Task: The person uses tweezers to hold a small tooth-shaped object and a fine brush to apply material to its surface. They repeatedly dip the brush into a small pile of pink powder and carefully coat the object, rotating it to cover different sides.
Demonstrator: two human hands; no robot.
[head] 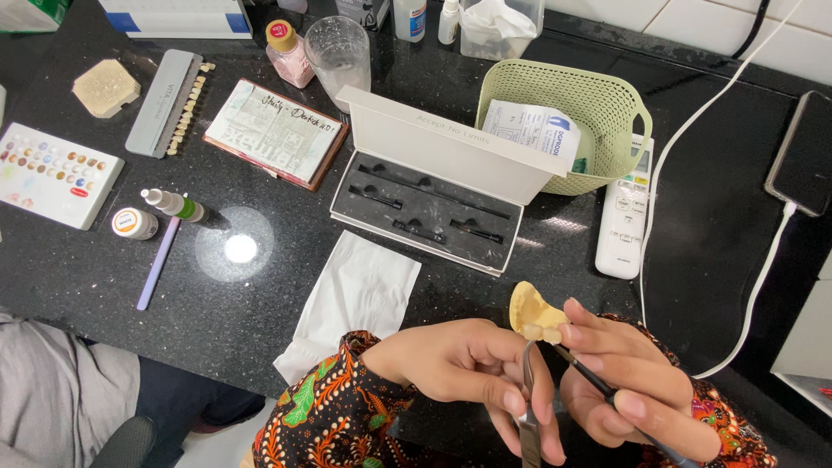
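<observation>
**Fingers around a yellow tooth model**

Fingers [579, 322] of the right hand [628, 381] are closed on a yellow tooth model [533, 314] and a thin black brush [598, 388], low in the frame and right of the middle. The left hand [472, 360] is closed on metal tweezers [529, 407], whose tip touches the model. Just above, on the black table [719, 234], sit an open white case [433, 186] and a white remote [626, 217]. A green basket [568, 108] is higher up.
</observation>
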